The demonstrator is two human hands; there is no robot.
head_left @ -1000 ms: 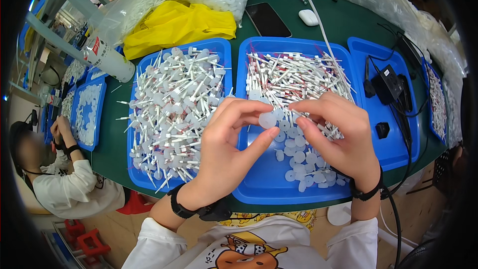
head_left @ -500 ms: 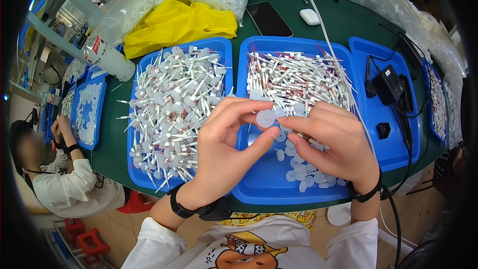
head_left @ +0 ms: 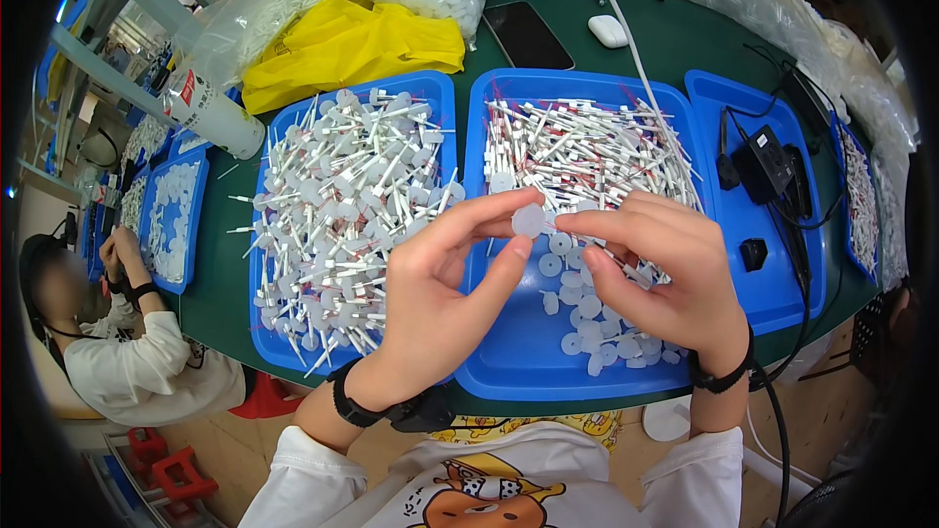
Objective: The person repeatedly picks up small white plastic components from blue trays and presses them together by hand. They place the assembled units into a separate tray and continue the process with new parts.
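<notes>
My left hand pinches a small translucent white disc by its edge between thumb and index finger. Close at its right side is the index fingertip of my right hand, with the thumb held a little apart and the other fingers curled. A thin white stick shows beneath those curled fingers; whether they grip it is hard to see. Both hands hover over a blue tray with loose discs toward its front and a heap of thin white sticks with red wires at its back.
Left of this, another blue tray is heaped with sticks joined to discs. A third tray holds black adapters and cables. Behind lie a yellow bag, a phone and a white earbud case. A co-worker sits at far left.
The disc has shifted slightly right and up in my left fingers. My right thumb has spread away from the index finger, and the right hand has moved slightly right.
</notes>
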